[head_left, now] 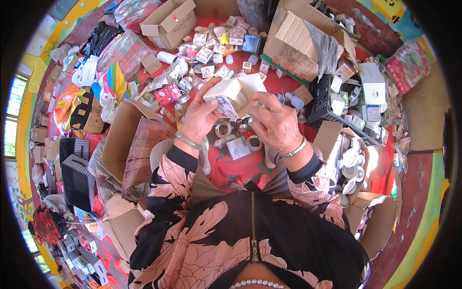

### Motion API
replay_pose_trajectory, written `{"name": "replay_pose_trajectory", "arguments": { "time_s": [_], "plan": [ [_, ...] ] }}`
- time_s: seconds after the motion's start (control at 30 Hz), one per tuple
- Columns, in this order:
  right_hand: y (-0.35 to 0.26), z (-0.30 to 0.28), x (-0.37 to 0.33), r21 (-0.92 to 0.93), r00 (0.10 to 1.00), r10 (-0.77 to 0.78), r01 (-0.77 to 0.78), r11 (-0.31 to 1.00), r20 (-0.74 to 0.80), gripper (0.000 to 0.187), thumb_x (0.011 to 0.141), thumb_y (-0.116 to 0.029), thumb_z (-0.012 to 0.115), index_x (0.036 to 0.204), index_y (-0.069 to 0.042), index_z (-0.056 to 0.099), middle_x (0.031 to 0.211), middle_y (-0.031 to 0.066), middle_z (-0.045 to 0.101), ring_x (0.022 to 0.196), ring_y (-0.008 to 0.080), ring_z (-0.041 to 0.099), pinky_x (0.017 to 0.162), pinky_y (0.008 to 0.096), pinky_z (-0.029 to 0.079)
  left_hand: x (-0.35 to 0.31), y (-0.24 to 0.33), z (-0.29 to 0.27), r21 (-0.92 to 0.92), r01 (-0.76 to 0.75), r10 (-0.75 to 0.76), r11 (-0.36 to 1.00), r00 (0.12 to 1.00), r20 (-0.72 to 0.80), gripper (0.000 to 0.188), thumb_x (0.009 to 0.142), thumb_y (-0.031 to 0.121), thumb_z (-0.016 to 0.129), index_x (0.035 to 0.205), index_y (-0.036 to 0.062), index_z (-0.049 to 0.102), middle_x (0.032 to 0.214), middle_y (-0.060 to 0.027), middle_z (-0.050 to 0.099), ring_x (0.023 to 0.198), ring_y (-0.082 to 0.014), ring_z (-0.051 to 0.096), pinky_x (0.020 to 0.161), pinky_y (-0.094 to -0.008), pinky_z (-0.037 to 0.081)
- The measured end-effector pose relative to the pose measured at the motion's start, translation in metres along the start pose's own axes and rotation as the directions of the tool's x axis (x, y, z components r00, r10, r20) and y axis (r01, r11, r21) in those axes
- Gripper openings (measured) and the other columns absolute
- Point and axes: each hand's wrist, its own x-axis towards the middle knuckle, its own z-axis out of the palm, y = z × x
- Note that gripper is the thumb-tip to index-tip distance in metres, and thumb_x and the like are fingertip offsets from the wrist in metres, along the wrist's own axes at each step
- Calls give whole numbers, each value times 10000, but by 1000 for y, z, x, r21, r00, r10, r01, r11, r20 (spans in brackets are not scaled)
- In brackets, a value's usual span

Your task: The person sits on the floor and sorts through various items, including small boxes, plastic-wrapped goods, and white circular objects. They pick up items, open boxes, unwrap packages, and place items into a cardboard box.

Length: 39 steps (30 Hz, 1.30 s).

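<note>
My left hand (198,119) grips a small white cardboard box (224,102) by its left side, thumb on the printed face. The box is tilted, its flaps spread at the right, and a white round piece (237,101) shows at its opening. Curled fingers of my right hand (279,124) are at the right edge of the box, by a raised flap; whether they pinch it or something small is hard to make out. Below my hands lie a round silver-rimmed jar (223,129) and another small white box (238,148).
Many small boxes and bottles (229,59) lie on the red floor ahead. A large cardboard box (293,45) and a black crate (332,108) of packages stand right. White round containers fill a carton (329,137) beside my right arm. An open carton (120,139) stands left.
</note>
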Motion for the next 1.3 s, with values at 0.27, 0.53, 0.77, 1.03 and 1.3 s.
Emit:
{"name": "replay_pose_trajectory", "arguments": {
  "time_s": [0.27, 0.53, 0.77, 1.03, 1.3],
  "plan": [
    [10, 4, 3, 147, 875, 431, -466, 872, 220, 247, 726, -96, 650, 971, -98, 621, 907, 90, 620, 744, 266, 630, 668, 319, 508, -5, -9, 0, 139, -47, 46, 989, 999, 7, 613, 761, -21, 651, 1313, 38, 392, 1236, -93, 501, 1098, -199, 526, 892, -337, 477],
    [16, 31, -5, 252, 895, 445, -440, 862, 38, 388, 701, -65, 679, 1076, -100, 583, 977, 98, 610, 850, 236, 615, 731, 298, 495, -6, -15, 14, 491, -248, 240, 835, 967, 80, 624, 777, -35, 640, 1330, 33, 358, 1228, -69, 468, 1082, -157, 510, 897, -285, 457],
    [24, 39, -8, 518, 727, 636, -660, 543, 259, 375, 706, 12, 653, 1065, -86, 608, 883, 4, 619, 759, 73, 565, 689, 233, 474, -11, -16, 3, 687, -389, 309, 613, 919, 245, 623, 744, -27, 680, 1300, 32, 405, 1186, -72, 411, 1120, -177, 469, 929, -296, 429],
    [21, 43, -8, 363, 837, 526, -542, 758, 152, 294, 720, -76, 700, 998, -58, 605, 861, 79, 650, 759, 122, 624, 697, 246, 488, -10, -6, 7, 565, -211, 134, 797, 975, 176, 655, 764, 9, 677, 1337, 25, 359, 1264, -78, 450, 1137, -155, 468, 930, -280, 419],
    [17, 31, -6, 508, 814, 580, -513, 692, 33, 336, 774, -132, 693, 1080, -29, 601, 836, 40, 635, 675, 99, 573, 614, 227, 469, -6, -2, 10, 400, -179, 156, 899, 984, 89, 609, 794, 12, 628, 1340, 29, 357, 1278, -101, 465, 1152, -188, 475, 959, -322, 407]
  ]
}}
